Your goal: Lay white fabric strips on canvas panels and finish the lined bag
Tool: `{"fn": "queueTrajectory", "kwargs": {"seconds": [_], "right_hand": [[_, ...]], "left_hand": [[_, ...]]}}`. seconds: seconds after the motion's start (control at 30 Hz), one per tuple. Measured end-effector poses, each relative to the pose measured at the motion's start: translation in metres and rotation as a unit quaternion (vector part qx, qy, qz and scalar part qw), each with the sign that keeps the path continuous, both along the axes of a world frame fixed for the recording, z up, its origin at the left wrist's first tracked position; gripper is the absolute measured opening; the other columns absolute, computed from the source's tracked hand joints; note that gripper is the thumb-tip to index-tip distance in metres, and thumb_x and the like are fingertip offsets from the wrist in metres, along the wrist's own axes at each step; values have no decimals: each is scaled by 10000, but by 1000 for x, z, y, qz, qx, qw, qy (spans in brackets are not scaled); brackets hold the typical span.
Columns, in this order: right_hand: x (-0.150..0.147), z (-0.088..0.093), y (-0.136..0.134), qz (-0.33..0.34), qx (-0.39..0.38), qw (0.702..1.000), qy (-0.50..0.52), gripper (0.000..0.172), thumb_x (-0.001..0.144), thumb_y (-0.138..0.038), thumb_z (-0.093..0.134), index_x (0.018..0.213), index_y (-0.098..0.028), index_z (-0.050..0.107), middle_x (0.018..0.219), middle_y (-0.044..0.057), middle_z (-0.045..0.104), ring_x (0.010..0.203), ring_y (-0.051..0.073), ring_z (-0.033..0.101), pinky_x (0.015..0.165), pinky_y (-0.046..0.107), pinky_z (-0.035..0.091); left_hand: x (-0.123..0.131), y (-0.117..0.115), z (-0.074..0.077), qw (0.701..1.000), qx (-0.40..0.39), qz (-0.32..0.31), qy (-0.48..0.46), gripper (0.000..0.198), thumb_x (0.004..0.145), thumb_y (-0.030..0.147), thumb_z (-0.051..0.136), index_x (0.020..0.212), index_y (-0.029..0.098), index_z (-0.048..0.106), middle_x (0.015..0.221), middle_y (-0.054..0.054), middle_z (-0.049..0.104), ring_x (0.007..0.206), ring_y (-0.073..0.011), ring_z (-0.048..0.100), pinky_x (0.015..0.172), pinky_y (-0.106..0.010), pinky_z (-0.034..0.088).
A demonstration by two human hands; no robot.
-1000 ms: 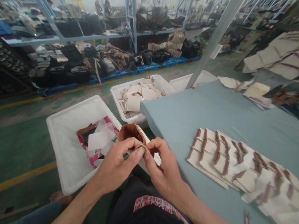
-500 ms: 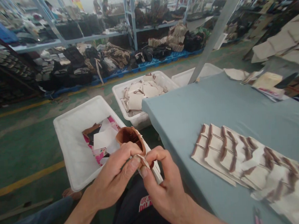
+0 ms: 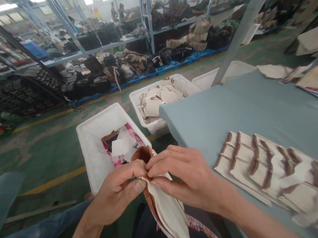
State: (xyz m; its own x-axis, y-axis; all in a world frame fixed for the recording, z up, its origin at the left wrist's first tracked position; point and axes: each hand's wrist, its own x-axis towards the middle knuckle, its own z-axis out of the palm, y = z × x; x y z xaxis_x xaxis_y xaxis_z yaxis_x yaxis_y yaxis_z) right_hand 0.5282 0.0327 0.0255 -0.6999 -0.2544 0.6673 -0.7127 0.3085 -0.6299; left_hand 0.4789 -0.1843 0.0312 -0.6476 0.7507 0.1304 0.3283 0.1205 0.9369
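Both hands meet in front of my body on a cream and brown piece of layered fabric or leather [image 3: 168, 212]. My left hand [image 3: 118, 192] pinches its upper edge between thumb and fingers. From the other side, my right hand [image 3: 181, 169] grips the same edge, its fingertips touching the left ones. The cream layers hang down toward my lap, with a brown layer along the left side. Above the fingers, a rounded brown part [image 3: 141, 153] stands out. What lies between the fingertips is hidden.
A blue-grey covered table [image 3: 201, 120] on the right bears overlapping rows of cream pieces with brown edges [image 3: 253, 160]. A white bin [image 3: 89, 140] with scraps stands ahead to the left; another white bin [image 3: 159, 125] with cream pieces sits behind it. A slanted metal post [image 3: 240, 36] rises at the table's far edge.
The piece has swung so its cream layers hang down in view. My right hand has turned over, back upward, with its fingers against the left fingertips. The camera view has shifted left and up.
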Motion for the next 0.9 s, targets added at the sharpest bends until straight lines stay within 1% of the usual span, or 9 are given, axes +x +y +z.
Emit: {"fn": "queueTrajectory", "kwargs": {"seconds": [0.1, 0.23, 0.33, 0.4, 0.47, 0.53, 0.6, 0.73, 0.9], "right_hand": [[0, 8, 5, -5, 65, 998, 15, 141, 1064, -175, 592, 953, -200, 676, 980, 69, 837, 871, 173, 803, 787, 299, 601], [4, 17, 10, -35, 130, 990, 38, 206, 1086, -206, 566, 924, -201, 692, 959, 42, 847, 823, 155, 801, 744, 268, 581], [7, 20, 12, -70, 166, 980, 79, 199, 1071, -167, 573, 916, -186, 696, 919, 25, 841, 779, 140, 780, 725, 260, 550], [9, 21, 12, -100, 194, 971, 95, 225, 1039, -111, 566, 865, -182, 689, 834, 7, 819, 695, 132, 739, 670, 270, 507], [10, 22, 12, -122, 207, 965, 102, 242, 1002, -80, 557, 819, -182, 678, 748, -12, 780, 618, 124, 683, 608, 282, 447], [11, 22, 12, -125, 195, 967, 102, 224, 980, -79, 555, 816, -180, 670, 712, -17, 750, 591, 117, 644, 583, 282, 407], [12, 22, 14, -106, 171, 977, 73, 197, 962, -83, 547, 825, -178, 652, 705, -15, 725, 582, 109, 611, 576, 264, 389], [14, 23, 17, -43, 126, 990, -48, 145, 882, -79, 541, 815, -190, 607, 671, -46, 651, 529, 83, 499, 552, 226, 344], [13, 28, 15, 16, 71, 983, -169, 146, 818, -63, 565, 753, -193, 581, 611, -93, 535, 497, 57, 411, 561, 214, 316]], "left_hand": [[-1, 2, 3, 1000, -15, -5, 8, 489, 1056, 576, 547, 775, 181, 608, 724, 11, 578, 677, -136, 553, 648, -226, 440], [0, 4, 9, 999, -40, -8, 21, 529, 1060, 588, 527, 737, 173, 594, 669, 25, 538, 624, -123, 498, 609, -223, 401], [1, 6, 14, 997, -72, -16, 38, 540, 1075, 588, 480, 781, 165, 639, 700, 14, 595, 643, -129, 527, 625, -224, 416], [3, 8, 17, 994, -89, -14, 62, 485, 1088, 511, 478, 794, 165, 649, 712, 12, 625, 649, -130, 546, 631, -223, 420], [6, 10, 21, 991, -100, -7, 84, 400, 1074, 391, 496, 764, 174, 625, 695, 28, 617, 635, -120, 544, 623, -214, 412], [8, 12, 23, 990, -106, -3, 98, 340, 1041, 315, 511, 744, 181, 607, 683, 40, 609, 627, -112, 541, 619, -206, 407], [9, 14, 25, 989, -104, -8, 100, 305, 1017, 283, 520, 743, 185, 610, 684, 44, 613, 630, -109, 547, 626, -200, 413], [7, 18, 26, 993, -74, -39, 83, 275, 973, 234, 536, 705, 188, 578, 646, 64, 549, 600, -93, 503, 604, -183, 403], [3, 23, 28, 994, -62, -63, 56, 285, 919, 206, 538, 638, 192, 493, 578, 86, 427, 539, -78, 390, 540, -188, 336]]}}
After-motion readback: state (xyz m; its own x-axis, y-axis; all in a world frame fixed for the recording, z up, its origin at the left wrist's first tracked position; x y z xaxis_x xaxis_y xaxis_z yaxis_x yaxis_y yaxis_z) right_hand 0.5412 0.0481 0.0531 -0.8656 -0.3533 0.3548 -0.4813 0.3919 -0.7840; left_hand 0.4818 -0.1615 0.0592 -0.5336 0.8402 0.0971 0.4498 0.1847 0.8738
